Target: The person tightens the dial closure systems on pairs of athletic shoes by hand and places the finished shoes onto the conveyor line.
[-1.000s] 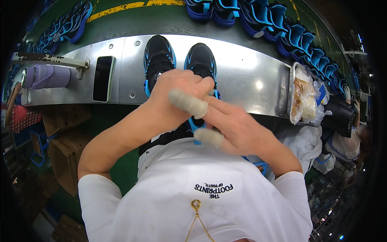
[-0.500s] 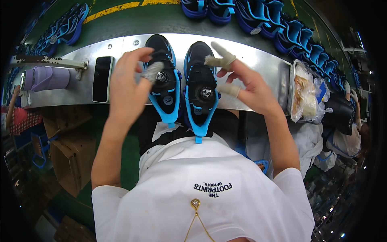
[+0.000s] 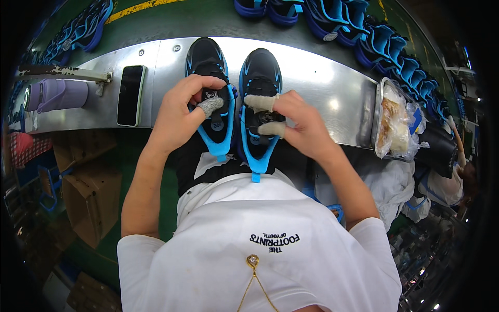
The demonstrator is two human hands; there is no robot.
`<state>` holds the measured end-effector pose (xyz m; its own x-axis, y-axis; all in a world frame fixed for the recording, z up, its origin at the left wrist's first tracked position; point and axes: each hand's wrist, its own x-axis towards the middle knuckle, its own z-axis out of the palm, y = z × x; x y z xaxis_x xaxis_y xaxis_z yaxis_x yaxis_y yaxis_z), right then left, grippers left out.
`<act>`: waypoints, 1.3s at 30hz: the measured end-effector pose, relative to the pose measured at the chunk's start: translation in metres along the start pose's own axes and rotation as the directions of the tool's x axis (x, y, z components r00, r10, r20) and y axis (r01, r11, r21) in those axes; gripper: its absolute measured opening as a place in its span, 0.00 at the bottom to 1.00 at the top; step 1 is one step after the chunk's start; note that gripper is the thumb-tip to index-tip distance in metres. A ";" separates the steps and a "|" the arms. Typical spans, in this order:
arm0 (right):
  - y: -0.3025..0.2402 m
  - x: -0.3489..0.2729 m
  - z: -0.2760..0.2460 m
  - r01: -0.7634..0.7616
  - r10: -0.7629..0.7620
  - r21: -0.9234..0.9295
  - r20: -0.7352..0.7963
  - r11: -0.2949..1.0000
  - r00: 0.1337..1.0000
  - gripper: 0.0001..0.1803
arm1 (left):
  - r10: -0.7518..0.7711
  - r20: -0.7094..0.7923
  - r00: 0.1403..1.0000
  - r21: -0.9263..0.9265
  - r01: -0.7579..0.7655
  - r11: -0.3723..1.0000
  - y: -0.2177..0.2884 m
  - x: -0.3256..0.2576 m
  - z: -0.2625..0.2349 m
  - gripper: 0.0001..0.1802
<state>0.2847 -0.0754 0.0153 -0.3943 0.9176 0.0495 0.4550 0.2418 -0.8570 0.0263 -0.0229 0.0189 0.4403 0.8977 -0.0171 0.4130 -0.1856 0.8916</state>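
Observation:
Two black and blue sneakers (image 3: 204,56) lie side by side on a metal bench, toes pointing away from me and heel pull tabs toward my lap. Each has a round lacing dial (image 3: 210,95) on its tongue. My left hand (image 3: 176,114) has its thumb and forefinger closed around the dial of the left sneaker. Over the right sneaker (image 3: 261,65), my right hand (image 3: 301,125) pinches that shoe's dial (image 3: 265,119), which its fingers partly cover. Pale wraps cover my left thumb and my right thumb and forefinger.
On the bench's left are a phone (image 3: 131,96) and a lilac bottle (image 3: 60,95) beside a chipped metal bar (image 3: 65,74). A metal tray (image 3: 379,117) with plastic-bagged items stands at the right end. Rows of similar sneakers (image 3: 384,49) stand beyond. Cardboard boxes (image 3: 91,203) sit lower left.
Both hands have come down onto the sneakers, and their fingers, spread half a second ago, have closed at the dials. My right hand has moved left and lower.

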 end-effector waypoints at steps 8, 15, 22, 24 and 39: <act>0.001 -0.001 0.002 0.071 -0.064 0.095 -0.071 0.993 0.995 0.28 | -0.049 -0.071 0.996 0.059 0.053 0.997 0.002 -0.002 0.003 0.21; -0.005 0.000 -0.001 -0.071 0.075 0.039 -0.109 0.997 0.991 0.23 | -0.017 -0.046 0.999 0.044 0.019 0.999 -0.004 0.001 0.002 0.21; 0.010 0.001 0.008 -0.010 0.000 -0.073 -0.139 0.997 0.990 0.26 | -0.035 -0.055 0.998 0.018 0.036 0.999 -0.006 0.001 0.004 0.19; 0.013 0.003 0.003 -0.049 0.049 0.002 -0.136 0.999 0.989 0.28 | -0.011 -0.054 0.998 0.024 0.012 1.000 -0.010 -0.001 0.005 0.18; 0.007 -0.009 0.003 0.007 0.025 0.224 -0.140 0.975 0.990 0.27 | -0.295 0.149 0.944 -0.286 0.326 0.901 0.060 -0.045 0.028 0.13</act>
<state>0.2893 -0.0822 0.0073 -0.2667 0.9586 0.0995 0.2618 0.1714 -0.9498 0.0537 -0.0851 0.0601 0.4124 0.8426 -0.3463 0.2882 0.2399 0.9270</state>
